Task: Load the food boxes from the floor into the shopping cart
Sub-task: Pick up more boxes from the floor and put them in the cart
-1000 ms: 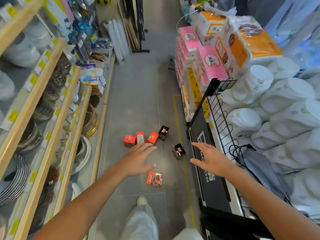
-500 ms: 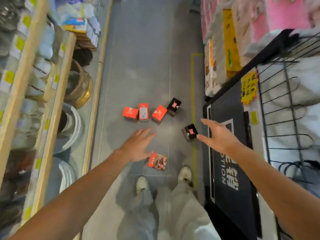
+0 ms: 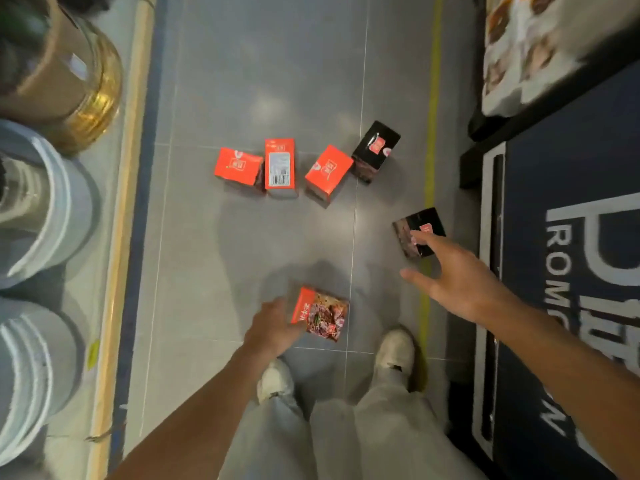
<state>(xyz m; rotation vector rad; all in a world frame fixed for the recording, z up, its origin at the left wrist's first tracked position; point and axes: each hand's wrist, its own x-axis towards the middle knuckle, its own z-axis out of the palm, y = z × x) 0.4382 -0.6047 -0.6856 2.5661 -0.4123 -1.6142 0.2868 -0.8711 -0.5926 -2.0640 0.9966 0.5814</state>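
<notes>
Grey tiled floor (image 3: 263,81): six food boxes, none in any container. Right hand (image 3: 460,282): fingers spread, index tip over the near black box (image 3: 420,225); contact unclear. Left hand (image 3: 273,329): fingers curled against the picture-front red box (image 3: 322,313) by the shoes, seemingly gripping its left edge. Beyond, in a row: three red boxes (image 3: 280,164), one black box (image 3: 375,150).

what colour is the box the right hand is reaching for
Black, with a small red label and a dark food photo on its side; the box sits under the right hand in the head view.
</notes>
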